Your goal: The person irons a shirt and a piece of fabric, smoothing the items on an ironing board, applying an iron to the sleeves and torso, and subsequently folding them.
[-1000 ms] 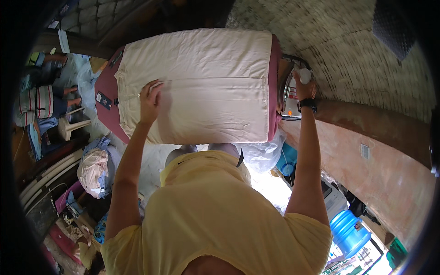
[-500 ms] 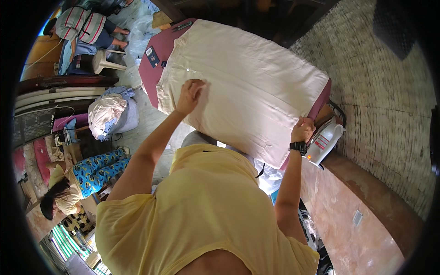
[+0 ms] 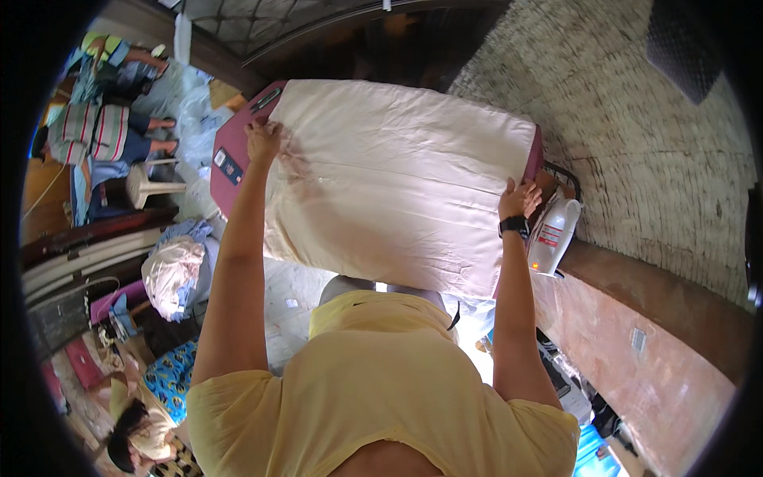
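Note:
A cream garment (image 3: 389, 175) lies spread over a maroon-covered ironing table (image 3: 230, 137), with shallow creases across it. At its far left edge is my left hand (image 3: 263, 141), its fingers curled down and closed on the cloth. My right hand (image 3: 519, 199) rests at the right edge with fingers stretched and thumb apart, holding nothing. Close beside that hand, at the table's right end, stands a white iron (image 3: 554, 237) with a small orange light. A dark blue booklet-like item (image 3: 229, 166) and a dark pen-shaped thing (image 3: 266, 100) lie on the table's left end.
On the left are a heap of clothes (image 3: 176, 270), a pale plastic chair (image 3: 151, 184) and a person in a striped shirt (image 3: 99, 131). Another person (image 3: 147, 425) sits at lower left. A stone-textured wall (image 3: 636, 151) rises on the right.
My left hand has moved from the garment's middle left to its far left edge. My right hand's closed fingers have opened out. The view has shifted, and the garment's buttons no longer show clearly.

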The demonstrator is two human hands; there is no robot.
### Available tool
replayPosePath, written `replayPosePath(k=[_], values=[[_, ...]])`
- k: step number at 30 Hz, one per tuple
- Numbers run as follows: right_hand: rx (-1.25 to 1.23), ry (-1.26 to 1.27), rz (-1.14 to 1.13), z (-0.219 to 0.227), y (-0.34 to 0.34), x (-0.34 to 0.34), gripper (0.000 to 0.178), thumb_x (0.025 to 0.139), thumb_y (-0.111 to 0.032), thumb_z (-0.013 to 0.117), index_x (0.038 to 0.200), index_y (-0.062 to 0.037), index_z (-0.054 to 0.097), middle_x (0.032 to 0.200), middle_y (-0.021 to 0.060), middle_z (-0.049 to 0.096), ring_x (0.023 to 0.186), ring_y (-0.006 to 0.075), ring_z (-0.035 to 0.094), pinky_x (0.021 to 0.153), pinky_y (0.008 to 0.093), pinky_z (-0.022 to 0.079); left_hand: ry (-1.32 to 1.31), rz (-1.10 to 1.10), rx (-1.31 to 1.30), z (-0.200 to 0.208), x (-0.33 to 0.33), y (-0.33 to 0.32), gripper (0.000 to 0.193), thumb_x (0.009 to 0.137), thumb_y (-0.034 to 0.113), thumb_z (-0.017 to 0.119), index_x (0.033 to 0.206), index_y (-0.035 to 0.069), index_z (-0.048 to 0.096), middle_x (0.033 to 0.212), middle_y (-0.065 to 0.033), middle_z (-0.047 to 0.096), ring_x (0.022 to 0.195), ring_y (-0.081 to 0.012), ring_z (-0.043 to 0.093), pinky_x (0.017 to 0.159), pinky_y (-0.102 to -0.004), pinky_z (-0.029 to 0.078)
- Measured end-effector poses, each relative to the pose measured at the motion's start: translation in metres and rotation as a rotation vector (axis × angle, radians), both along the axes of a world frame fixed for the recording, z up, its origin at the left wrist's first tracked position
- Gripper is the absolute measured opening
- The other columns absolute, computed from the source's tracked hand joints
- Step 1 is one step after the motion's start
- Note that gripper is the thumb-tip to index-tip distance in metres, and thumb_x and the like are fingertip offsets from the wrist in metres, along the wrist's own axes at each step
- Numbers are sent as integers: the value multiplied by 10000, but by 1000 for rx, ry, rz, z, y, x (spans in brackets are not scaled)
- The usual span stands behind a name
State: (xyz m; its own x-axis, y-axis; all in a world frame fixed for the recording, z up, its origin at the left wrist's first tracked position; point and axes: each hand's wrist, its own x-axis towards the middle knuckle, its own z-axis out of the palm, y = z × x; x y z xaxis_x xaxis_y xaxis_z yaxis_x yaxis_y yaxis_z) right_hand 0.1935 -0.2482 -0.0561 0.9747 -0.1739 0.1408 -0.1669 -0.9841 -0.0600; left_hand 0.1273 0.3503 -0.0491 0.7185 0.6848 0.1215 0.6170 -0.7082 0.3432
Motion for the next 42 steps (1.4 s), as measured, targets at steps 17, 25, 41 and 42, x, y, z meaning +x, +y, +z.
replayPosePath(k=[17, 25, 41, 42], values=[[689, -214, 50, 27, -27, 97, 563, 837, -507, 689, 1011, 28, 671, 881, 213, 694, 702, 270, 637, 666, 353, 513, -577, -95, -773, 68, 51, 31, 262, 929, 135, 628, 1085, -75, 603, 779, -79, 659, 630, -155, 683, 560, -268, 565], [99, -165, 241, 1, -84, 252, 606, 858, -535, 622, 1131, 6, 639, 1059, 234, 664, 955, 343, 646, 838, 417, 523, -547, -471, -396, 37, 124, 50, 498, 876, 191, 625, 1344, 89, 485, 1231, -185, 586, 979, -249, 658, 855, -356, 505], [848, 66, -81, 15, -36, -200, 348, 785, -277, 810, 879, -25, 589, 686, 78, 621, 622, 195, 600, 600, 327, 483, -110, -229, -129, -15, -198, -44, 375, 880, 281, 725, 1016, -30, 564, 891, -130, 557, 725, -195, 524, 625, -336, 452], [801, 35, -60, 7, -38, -201, 347, 779, -271, 816, 881, -24, 593, 694, 72, 626, 625, 182, 600, 596, 314, 482, -53, -281, -29, -7, -190, -54, 383, 882, 292, 724, 1004, -33, 561, 875, -121, 549, 706, -179, 504, 607, -327, 439]])
